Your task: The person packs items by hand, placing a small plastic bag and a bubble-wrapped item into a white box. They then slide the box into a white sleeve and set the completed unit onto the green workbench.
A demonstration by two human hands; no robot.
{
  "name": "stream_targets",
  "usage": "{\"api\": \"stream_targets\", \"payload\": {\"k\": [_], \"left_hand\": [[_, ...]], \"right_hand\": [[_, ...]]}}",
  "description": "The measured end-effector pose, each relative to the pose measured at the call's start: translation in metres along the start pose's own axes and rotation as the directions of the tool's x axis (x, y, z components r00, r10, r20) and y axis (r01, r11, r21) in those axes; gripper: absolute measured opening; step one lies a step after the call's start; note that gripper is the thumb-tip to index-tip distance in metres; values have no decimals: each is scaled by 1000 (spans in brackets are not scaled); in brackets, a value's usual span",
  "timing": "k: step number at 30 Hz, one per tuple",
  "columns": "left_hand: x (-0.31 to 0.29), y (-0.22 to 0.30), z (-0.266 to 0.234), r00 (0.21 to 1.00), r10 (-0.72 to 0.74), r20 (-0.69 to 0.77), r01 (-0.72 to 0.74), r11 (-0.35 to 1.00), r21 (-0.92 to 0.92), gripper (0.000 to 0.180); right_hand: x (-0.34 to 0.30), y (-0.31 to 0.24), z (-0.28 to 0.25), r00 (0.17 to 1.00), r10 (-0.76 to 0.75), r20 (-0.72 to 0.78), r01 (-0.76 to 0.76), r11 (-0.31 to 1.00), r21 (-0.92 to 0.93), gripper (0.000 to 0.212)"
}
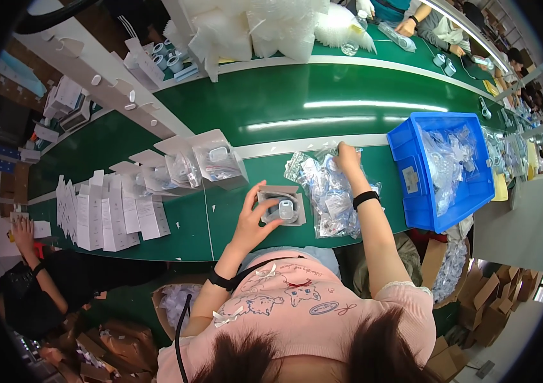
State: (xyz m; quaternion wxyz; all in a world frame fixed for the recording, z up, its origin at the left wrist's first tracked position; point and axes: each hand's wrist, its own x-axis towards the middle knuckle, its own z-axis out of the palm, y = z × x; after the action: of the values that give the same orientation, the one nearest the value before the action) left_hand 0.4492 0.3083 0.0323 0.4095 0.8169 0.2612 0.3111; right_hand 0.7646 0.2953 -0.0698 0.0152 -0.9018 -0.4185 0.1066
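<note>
Box (pixel 301 217), small and open, sits at frame centre, held by the left hand (pixel 253 217); right of centre, the right hand (pixel 348 157) touches bagged parts (pixel 335 203), grip unclear.

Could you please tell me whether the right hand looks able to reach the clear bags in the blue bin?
Probably yes: the blue bin stands open-topped near the right hand, and nothing seems to cover the clear bags; only its side wall needs clearing.
</note>
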Motion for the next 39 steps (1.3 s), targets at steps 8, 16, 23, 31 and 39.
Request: {"api": "stream_targets", "payload": {"k": [8,16,23,31,39], "left_hand": [[22,22,-3,935,-313,-166,319,948,8,14],[34,10,-3,941,-275,-197,282,959,4,15],[27,6,-3,948,-249,-198,251,968,-18,16],[25,4,-1,946,-277,-166,271,961,-54,17],[15,9,-11,945,-258,-201,248,966,-75,15]], "right_hand": [[-31,8,-18,886,-205,-417,461,491,739,10],[-161,-75,-95,866,-289,-409,414,-47,909,33],[-172,-88,-92,363,-678,-640,931,288,223,39],[-176,-83,-79,536,-610,-584,798,592,113,20],[-190,-91,-86,511,-795,-329,854,512,91,25]]}}
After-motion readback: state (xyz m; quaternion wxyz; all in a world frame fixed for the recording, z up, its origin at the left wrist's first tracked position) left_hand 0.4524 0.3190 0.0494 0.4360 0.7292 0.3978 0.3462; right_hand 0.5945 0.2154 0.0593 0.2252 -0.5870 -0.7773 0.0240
